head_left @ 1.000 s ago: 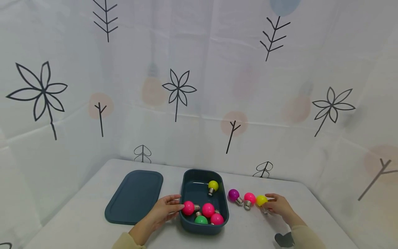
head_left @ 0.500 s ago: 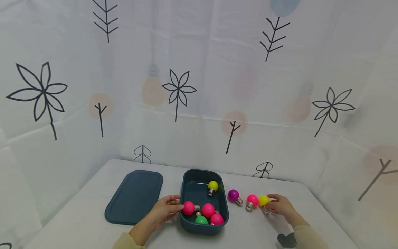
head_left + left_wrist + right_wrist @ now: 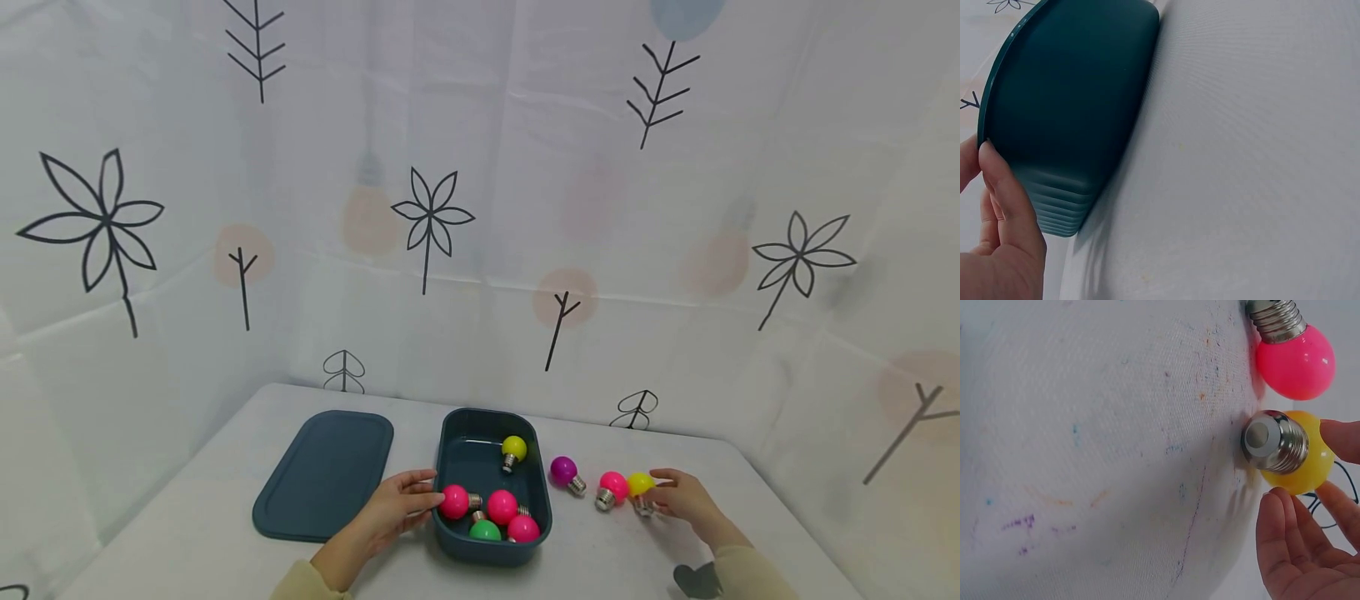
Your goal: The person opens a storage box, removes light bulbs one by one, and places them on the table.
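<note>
My left hand [image 3: 397, 507] pinches the left rim of a dark teal plastic box [image 3: 491, 553], thumb on the outer wall in the left wrist view. Inside the box lie a yellow light bulb [image 3: 514, 448], several pink bulbs [image 3: 454, 502] and a green bulb [image 3: 485, 531]. At the right, my right hand [image 3: 681, 497] holds another yellow light bulb [image 3: 1313, 456] between thumb and fingers. Its metal screw base [image 3: 1275, 442] faces the right wrist camera, low over the cloth. Just left of it in the head view lies a loose pink bulb [image 3: 613, 486].
A purple bulb [image 3: 564, 472] lies between the box and the loose pink bulb. The box's flat teal lid [image 3: 326, 475] rests on the white tablecloth [image 3: 210, 517] at the left. Behind the table hangs a printed white curtain [image 3: 495, 333].
My right hand has shifted slightly right with the yellow bulb. The loose pink bulb beside it has also moved right and turned, away from the purple one. My left hand stays put.
</note>
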Motion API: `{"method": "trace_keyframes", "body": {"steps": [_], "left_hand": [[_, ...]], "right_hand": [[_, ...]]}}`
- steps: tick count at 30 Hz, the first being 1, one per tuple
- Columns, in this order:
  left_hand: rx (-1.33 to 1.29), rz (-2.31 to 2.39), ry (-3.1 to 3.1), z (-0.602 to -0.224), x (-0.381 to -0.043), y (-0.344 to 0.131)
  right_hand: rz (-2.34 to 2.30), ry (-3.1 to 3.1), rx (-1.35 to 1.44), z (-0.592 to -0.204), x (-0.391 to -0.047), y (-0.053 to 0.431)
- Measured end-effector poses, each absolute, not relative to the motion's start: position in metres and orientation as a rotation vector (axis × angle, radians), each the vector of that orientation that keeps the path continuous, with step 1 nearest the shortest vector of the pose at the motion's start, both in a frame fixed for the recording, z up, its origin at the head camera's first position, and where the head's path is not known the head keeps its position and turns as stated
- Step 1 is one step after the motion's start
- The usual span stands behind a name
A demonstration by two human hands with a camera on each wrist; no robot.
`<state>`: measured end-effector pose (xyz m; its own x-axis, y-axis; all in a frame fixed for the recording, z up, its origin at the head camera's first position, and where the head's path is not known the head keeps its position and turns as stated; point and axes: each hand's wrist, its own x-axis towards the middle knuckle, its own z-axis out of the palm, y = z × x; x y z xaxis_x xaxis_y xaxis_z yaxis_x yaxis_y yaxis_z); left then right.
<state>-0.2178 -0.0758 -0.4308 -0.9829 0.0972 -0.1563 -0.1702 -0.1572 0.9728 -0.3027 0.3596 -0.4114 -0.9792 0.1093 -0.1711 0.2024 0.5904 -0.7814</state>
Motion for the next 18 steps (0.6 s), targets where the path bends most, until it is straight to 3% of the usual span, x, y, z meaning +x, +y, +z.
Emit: {"method": "trace_keyframes", "body": {"steps": [18], "left_hand": [[-0.103, 2.260, 1.920, -0.4292, -0.2169, -0.0751]], "right_hand": [[-1.325, 2.712, 0.303, -0.4081, -0.3003, 0.3644]]}}
